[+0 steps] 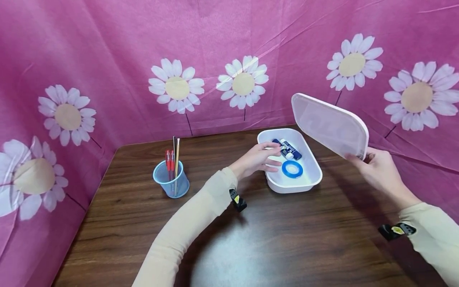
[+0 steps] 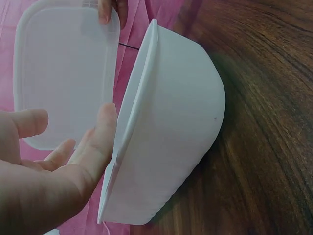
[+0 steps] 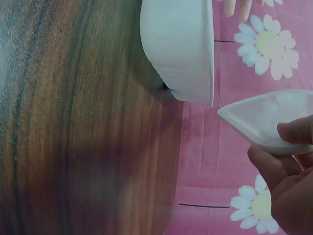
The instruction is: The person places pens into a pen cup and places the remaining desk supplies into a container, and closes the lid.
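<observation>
My left hand hovers over the left rim of a white plastic box, its fingers loosely spread and holding nothing. In the left wrist view those fingers overlap the box's rim. Two dark blue glue sticks with white caps lie inside, and a blue roll of tape sits nearer the front. To the right, my right hand pinches the corner of a translucent white lid. The lid is raised and tilted beside the box, apart from its rim, with the thumb on one face in the right wrist view.
On the left of the brown wooden table stands a light blue mesh pen cup with red pens, a pencil and a dark stick. A pink curtain with daisies hangs behind and along the sides.
</observation>
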Available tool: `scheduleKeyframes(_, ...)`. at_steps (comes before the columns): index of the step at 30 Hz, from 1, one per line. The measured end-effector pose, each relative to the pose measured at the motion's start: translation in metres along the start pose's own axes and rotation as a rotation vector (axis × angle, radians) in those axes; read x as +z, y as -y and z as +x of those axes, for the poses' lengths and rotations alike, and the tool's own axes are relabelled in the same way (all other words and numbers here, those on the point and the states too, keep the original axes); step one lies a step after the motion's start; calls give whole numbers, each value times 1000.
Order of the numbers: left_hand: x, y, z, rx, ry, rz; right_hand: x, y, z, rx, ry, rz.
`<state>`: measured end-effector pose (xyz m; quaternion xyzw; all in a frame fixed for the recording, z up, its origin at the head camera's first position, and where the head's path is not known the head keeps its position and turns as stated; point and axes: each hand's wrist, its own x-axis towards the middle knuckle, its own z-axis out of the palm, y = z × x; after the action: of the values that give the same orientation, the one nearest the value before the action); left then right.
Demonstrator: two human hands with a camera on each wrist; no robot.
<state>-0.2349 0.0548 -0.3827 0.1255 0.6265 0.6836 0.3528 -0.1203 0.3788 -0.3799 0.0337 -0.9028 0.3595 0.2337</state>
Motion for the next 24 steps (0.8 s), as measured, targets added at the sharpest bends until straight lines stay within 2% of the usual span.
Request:
scheduleKeyframes(3,1,-2,1,-3,7,-13,0,3,1,-27,-31,-40)
scheduleKeyframes(12,0,-6,1,32,53,-103,3,13,5,-277,-104,-170)
scheduleKeyframes(19,-2,-9,-1,73,112,-200,5,20,5,-472,-43,-252)
scheduleKeyframes(24,-3,-10,-2,104,131,-266,9,23,3,-555,-7,-300)
